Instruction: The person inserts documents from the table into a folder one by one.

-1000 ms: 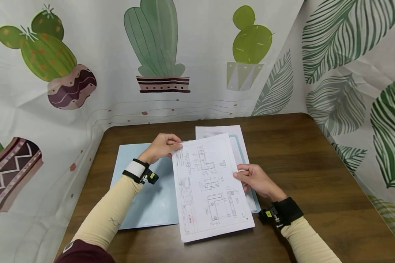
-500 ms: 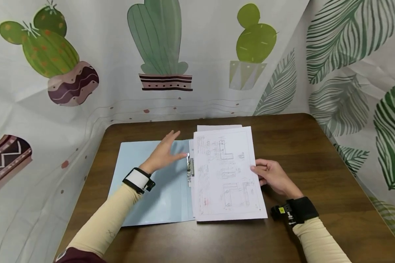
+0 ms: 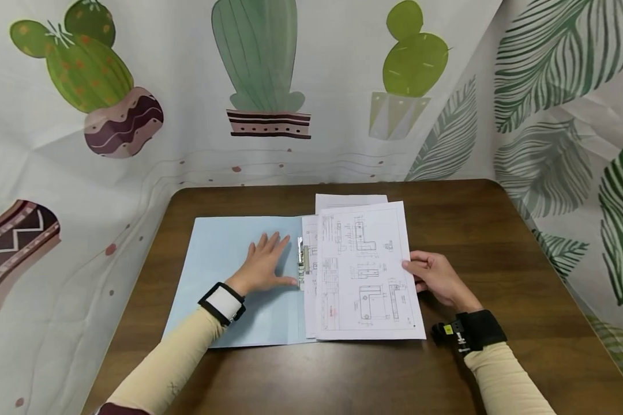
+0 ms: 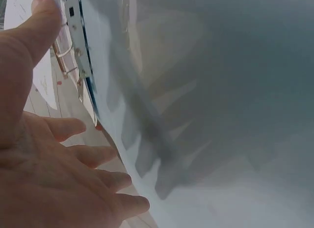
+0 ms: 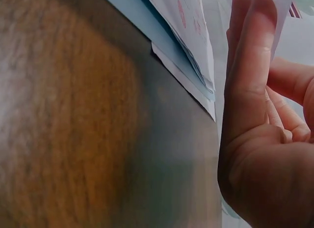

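Note:
A light blue folder [image 3: 207, 253] lies spread on the table, with a metal clip [image 3: 303, 259] along its spine. My left hand [image 3: 259, 268] hovers with fingers spread over the folder's left cover, thumb close to the clip. In the left wrist view that hand [image 4: 54, 159] holds nothing, and its shadow falls on the cover. On the folder's right side, a printed sheet with technical drawings [image 3: 342, 300] overlaps other papers [image 3: 310, 294]. My right hand [image 3: 438, 279] pinches its right edge between thumb and fingers; the fingertips behind the paper are hidden.
Another white sheet [image 3: 350, 200] sticks out past the folder's far edge. The brown wooden table [image 3: 462, 230] extends to both sides and in front. A printed cloth [image 3: 337, 69] with cacti and leaves hangs behind it.
The left hand has let go of the drawing sheet and moved over the left cover. The right hand has carried the sheet rightward onto the papers, uncovering the clip.

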Available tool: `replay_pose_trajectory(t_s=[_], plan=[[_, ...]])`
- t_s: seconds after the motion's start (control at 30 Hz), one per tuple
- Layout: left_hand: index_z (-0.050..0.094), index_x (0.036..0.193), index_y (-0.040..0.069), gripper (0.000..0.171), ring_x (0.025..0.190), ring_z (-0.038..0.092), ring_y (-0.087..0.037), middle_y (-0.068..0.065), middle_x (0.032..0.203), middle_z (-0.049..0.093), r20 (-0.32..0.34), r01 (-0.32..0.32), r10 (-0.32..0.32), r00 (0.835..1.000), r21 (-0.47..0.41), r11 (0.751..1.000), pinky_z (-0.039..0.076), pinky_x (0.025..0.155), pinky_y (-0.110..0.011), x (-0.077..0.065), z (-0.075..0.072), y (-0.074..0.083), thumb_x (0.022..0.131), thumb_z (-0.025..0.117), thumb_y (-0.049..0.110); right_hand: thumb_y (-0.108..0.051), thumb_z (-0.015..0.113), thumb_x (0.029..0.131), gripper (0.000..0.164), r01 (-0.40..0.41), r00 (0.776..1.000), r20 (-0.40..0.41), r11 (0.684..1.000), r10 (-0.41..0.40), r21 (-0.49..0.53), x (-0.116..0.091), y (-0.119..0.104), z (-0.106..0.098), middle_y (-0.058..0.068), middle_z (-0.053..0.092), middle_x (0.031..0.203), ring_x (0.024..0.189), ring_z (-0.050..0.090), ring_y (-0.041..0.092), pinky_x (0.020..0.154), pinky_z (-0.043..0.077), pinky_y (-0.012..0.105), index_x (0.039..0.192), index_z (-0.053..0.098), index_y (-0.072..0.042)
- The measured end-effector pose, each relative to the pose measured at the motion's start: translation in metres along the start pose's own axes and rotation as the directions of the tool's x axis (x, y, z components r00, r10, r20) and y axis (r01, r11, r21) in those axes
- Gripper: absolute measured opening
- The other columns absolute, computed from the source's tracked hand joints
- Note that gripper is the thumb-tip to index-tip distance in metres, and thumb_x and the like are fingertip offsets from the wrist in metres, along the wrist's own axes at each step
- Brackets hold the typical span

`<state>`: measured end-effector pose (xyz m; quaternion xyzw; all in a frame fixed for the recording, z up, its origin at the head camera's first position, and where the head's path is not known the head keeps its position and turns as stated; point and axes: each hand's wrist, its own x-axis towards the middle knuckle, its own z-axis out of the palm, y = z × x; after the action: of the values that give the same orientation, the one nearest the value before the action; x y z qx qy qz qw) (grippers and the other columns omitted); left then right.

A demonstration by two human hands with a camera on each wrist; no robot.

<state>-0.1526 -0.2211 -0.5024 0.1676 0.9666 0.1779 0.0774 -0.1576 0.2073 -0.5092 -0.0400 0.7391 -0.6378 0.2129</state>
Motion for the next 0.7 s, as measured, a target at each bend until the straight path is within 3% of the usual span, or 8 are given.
replay_pose_trajectory(t_s=[0.23,0.7], plan=[[0.029,0.162,0.004,0.111,0.152,0.006,-0.055,-0.028,0.167,0.017,0.042,0.022,-0.022,0.999,0.011,1.000,0.009,0.115,-0.074,-0.006,0.005,0.008,0.080,0.083,0.057,-0.018,0.060,0.106,0.041,-0.017,1.000,-0.014,1.000,0.017,-0.026,0.005,-0.005,0.005,0.017,0.076,0.105,0.086,0.075,0.025,0.064,0.061,0.037,0.137,0.055,0.007],[0.033,0.160,0.004,0.106,0.152,0.006,-0.054,-0.027,0.167,0.018,0.031,0.036,-0.037,0.999,0.022,0.999,0.010,0.115,-0.074,-0.010,0.011,0.008,0.081,0.084,0.054,-0.015,0.059,0.105,0.038,-0.024,1.000,-0.014,0.998,0.024,-0.058,0.015,-0.007,0.017,0.017,0.077,0.102,0.080,0.074,0.023,0.061,0.059,0.034,0.136,0.057,0.008]])
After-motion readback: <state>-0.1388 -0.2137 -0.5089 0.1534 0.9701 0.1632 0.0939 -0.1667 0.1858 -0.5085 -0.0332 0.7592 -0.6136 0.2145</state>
